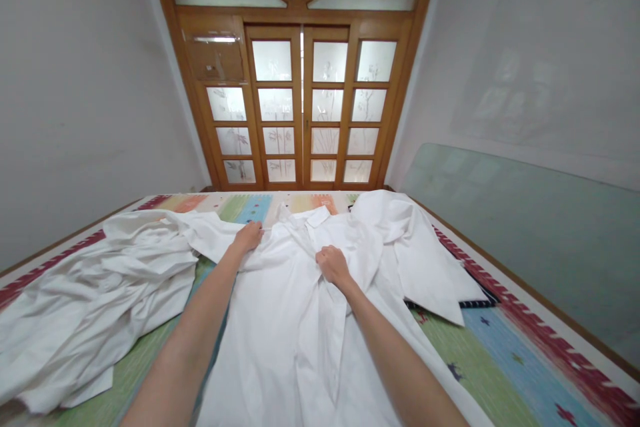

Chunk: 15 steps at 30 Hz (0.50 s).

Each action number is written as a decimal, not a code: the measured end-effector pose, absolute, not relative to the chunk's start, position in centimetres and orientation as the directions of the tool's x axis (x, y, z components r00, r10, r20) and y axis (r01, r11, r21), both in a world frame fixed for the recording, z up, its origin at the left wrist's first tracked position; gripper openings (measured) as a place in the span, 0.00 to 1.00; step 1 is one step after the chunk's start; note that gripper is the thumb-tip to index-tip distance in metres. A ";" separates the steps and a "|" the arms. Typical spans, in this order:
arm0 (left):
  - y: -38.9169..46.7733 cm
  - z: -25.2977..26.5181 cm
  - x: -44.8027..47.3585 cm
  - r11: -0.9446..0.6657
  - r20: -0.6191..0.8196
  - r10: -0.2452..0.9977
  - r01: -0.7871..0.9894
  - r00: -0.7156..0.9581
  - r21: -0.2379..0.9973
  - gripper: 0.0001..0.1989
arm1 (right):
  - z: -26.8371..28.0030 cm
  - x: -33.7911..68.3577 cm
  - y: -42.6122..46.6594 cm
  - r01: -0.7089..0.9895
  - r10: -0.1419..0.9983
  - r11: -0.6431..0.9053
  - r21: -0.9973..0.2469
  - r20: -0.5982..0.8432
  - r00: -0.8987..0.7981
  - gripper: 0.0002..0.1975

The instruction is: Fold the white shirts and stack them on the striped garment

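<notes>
A white shirt (270,320) lies spread out in front of me, its collar (317,215) toward the far edge and its front facing up. My left hand (249,236) is closed on the shirt's fabric near the shoulder on the left. Over the front opening, below the collar, my right hand (331,263) grips a fold of the same shirt. The cloth is drawn into creases between the two hands. My fingertips are mostly hidden by the backs of my hands.
Crumpled white cloth (115,280) is heaped on the left. More folded white cloth (420,253) lies at the right, over a dark striped edge. Beneath is a colourful striped cover (500,347). A pale green panel (525,233) leans along the right wall; wooden glazed doors (303,100) stand beyond.
</notes>
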<state>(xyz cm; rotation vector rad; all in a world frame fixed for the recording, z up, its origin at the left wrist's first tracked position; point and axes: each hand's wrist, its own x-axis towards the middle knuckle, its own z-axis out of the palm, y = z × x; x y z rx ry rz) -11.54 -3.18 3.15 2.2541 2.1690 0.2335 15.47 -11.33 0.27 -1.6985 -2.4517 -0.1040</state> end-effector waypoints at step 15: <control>-2.8 5.4 -15.7 0.474 0.183 0.812 0.808 -0.555 0.350 0.19 | -0.8 15.5 -10.8 0.846 0.919 0.338 -0.412 0.340 -0.201 0.08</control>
